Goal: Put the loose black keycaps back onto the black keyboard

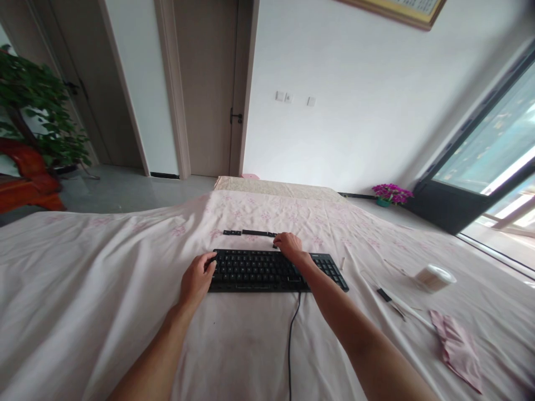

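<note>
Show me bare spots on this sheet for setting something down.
Bare sheet lies left of the left hand and between the left forearm and cable, barring a speck. Crowded: beyond the keyboard, with loose keycaps by the right hand, and around the white cylinder and pink cloth.

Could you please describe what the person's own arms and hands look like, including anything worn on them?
The ungloved left hand and ungloved right hand are bare, as are the left forearm and right forearm. No sleeve, cuff, watch or bracelet shows on either arm. The fingers are too small to rule out a thin ring.
</note>
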`<state>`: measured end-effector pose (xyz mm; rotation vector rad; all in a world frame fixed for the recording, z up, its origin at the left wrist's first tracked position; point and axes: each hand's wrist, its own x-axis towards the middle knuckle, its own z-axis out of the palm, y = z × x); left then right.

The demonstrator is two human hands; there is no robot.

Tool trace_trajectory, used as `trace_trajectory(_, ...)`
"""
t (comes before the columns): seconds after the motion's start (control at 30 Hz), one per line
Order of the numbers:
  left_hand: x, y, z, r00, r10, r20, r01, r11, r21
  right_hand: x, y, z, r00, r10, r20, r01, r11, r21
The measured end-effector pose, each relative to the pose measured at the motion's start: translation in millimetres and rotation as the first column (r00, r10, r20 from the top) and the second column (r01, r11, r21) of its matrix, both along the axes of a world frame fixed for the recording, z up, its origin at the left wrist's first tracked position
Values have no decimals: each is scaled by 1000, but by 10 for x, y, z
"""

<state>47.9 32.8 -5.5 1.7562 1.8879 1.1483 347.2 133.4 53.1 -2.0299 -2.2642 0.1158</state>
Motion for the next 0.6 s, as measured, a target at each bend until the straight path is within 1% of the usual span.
trace_trajectory(0.2,0,0,10,1000,0,8,0,1000,-8,-79,28,-6,1000,-23,-14,23,1000,-20)
trace_trajectory(0.33,-9,4,-8,1000,-10,4,10,1000,6,-80,-36,70,999,-19,-48,19,1000,-3)
trace_trajectory(0.47,0,-5,14,1000,-2,3,2,1000,2,-2,-247,201,992,14,-124,-7,998,56)
trace_trajectory(0.6,14,-23,48,1000,3,4,-3,1000,-12,116,-617,275,945,155,-288,-111,980,164)
